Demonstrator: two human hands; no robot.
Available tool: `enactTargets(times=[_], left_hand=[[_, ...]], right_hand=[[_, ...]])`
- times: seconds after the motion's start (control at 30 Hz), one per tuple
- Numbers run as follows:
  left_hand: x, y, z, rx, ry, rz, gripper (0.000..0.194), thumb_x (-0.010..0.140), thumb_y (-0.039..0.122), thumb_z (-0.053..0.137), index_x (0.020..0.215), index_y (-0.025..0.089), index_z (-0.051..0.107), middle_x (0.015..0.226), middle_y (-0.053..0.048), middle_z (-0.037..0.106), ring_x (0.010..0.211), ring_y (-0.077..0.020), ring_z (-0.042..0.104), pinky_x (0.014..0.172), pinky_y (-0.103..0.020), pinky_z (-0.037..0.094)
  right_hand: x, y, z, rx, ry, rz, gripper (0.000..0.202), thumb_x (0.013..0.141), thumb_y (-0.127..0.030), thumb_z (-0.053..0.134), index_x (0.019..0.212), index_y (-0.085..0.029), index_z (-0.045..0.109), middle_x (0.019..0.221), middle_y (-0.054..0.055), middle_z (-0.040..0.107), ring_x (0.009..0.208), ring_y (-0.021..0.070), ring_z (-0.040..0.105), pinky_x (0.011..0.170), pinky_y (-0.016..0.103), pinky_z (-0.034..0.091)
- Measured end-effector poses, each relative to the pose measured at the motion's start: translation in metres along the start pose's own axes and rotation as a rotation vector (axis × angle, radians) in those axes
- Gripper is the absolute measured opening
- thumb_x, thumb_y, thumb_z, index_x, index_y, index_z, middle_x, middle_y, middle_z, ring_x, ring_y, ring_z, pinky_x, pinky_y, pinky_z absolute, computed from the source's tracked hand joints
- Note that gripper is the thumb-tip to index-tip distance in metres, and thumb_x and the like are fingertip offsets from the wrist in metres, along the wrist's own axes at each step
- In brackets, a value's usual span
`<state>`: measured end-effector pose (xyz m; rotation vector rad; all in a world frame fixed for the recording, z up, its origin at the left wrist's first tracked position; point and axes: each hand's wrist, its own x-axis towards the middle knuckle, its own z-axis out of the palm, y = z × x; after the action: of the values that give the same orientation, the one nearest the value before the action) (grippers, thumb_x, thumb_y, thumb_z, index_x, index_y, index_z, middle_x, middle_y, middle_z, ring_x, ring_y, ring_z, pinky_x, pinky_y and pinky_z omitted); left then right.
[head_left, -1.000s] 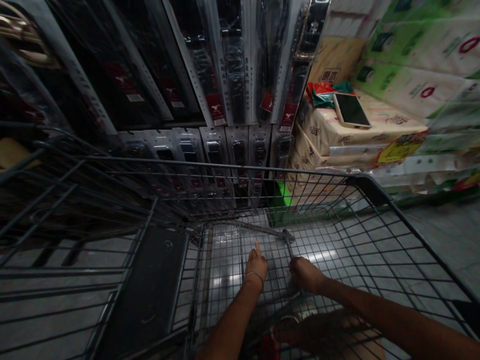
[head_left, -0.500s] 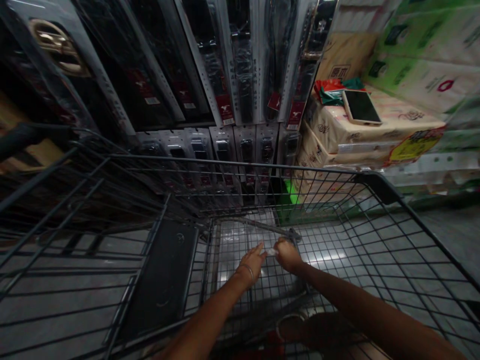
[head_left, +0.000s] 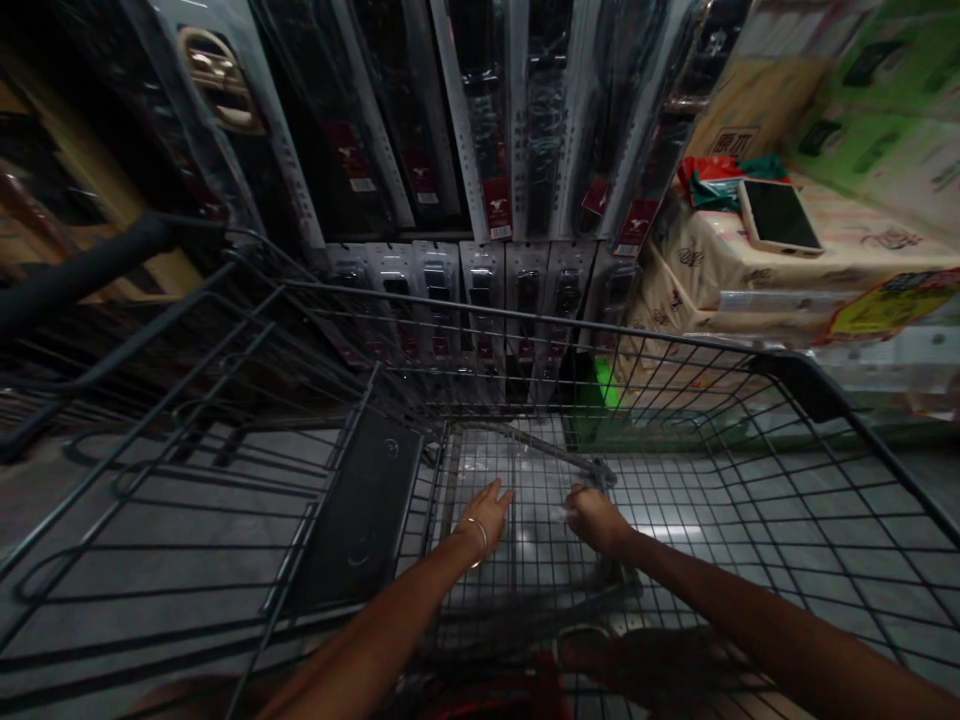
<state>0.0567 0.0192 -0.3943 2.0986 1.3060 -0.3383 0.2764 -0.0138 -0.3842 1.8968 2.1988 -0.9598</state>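
Both my arms reach down into a wire shopping cart (head_left: 510,312). My left hand (head_left: 489,512), with a bracelet at the wrist, is empty, its fingers stretched out over the cart's mesh floor. A short way to its right, my right hand (head_left: 596,515) is closed. A small whitish scrap (head_left: 562,514) pokes out on its left side; whether it is paper or plastic I cannot tell. The two hands are apart from each other.
Packaged belts (head_left: 491,130) hang on the rack beyond the cart. On wrapped tissue packs (head_left: 750,270) at the right lie a phone (head_left: 780,215) and a red-and-green packet (head_left: 716,185). A dark flap (head_left: 360,500) stands inside the cart's left part.
My hands have drawn apart; my left hand has let go of the whitish scrap, which stays in my right. The camera view has shifted left.
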Motion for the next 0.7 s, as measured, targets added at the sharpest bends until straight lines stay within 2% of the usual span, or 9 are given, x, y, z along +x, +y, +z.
enactTargets(times=[0.1,0.2,0.3,0.47,0.57,0.7], left_hand=[[-0.003,-0.001,0.002,0.01,0.021,0.004,0.057,0.079,0.016,0.055,0.134,0.015,0.038,0.146,-0.015,0.022,0.134,-0.0247,0.024,0.108,-0.031,0.025],[-0.002,-0.001,0.008,0.001,0.073,0.009,0.058,0.076,0.015,0.06,0.131,0.018,0.042,0.146,-0.013,0.026,0.132,-0.026,0.027,0.107,-0.033,0.027],[0.001,-0.003,0.016,-0.025,0.096,-0.007,0.06,0.075,0.012,0.061,0.131,0.02,0.041,0.147,-0.011,0.021,0.134,-0.0269,0.023,0.107,-0.035,0.027],[0.005,-0.008,0.024,-0.054,-0.005,-0.02,0.069,0.075,0.016,0.062,0.137,0.02,0.033,0.15,-0.011,0.008,0.137,-0.0249,0.011,0.111,-0.033,0.02],[0.007,-0.011,0.026,-0.061,0.004,-0.015,0.068,0.076,0.017,0.061,0.137,0.024,0.032,0.15,-0.007,0.006,0.137,-0.0231,0.01,0.111,-0.032,0.02],[0.008,-0.011,0.03,-0.043,0.009,-0.025,0.068,0.076,0.017,0.06,0.137,0.023,0.032,0.149,-0.007,0.005,0.137,-0.0225,0.01,0.111,-0.033,0.02]], right_hand=[[0.017,0.003,-0.01,-0.006,0.097,0.057,0.028,0.077,-0.011,0.048,0.1,-0.012,0.063,0.111,0.012,0.061,0.103,0.0214,0.056,0.089,0.027,0.039],[0.033,0.001,-0.016,-0.002,0.149,0.092,0.027,0.078,-0.01,0.046,0.099,-0.011,0.063,0.11,0.013,0.061,0.1,0.0211,0.058,0.088,0.027,0.04],[0.044,-0.004,-0.013,0.001,0.181,0.104,0.026,0.079,-0.009,0.047,0.099,-0.011,0.063,0.109,0.013,0.06,0.097,0.0204,0.059,0.085,0.026,0.04],[0.041,-0.016,0.011,0.011,0.165,0.152,0.024,0.074,-0.005,0.048,0.092,-0.013,0.062,0.103,0.012,0.062,0.097,0.0203,0.058,0.086,0.026,0.039],[0.027,-0.02,0.029,0.039,0.113,0.081,0.024,0.071,-0.003,0.048,0.088,-0.014,0.062,0.099,0.011,0.063,0.094,0.0198,0.058,0.082,0.026,0.041],[0.007,-0.015,0.049,0.073,0.057,0.012,0.024,0.067,-0.002,0.049,0.083,-0.014,0.062,0.094,0.011,0.064,0.091,0.0195,0.058,0.08,0.027,0.041]])
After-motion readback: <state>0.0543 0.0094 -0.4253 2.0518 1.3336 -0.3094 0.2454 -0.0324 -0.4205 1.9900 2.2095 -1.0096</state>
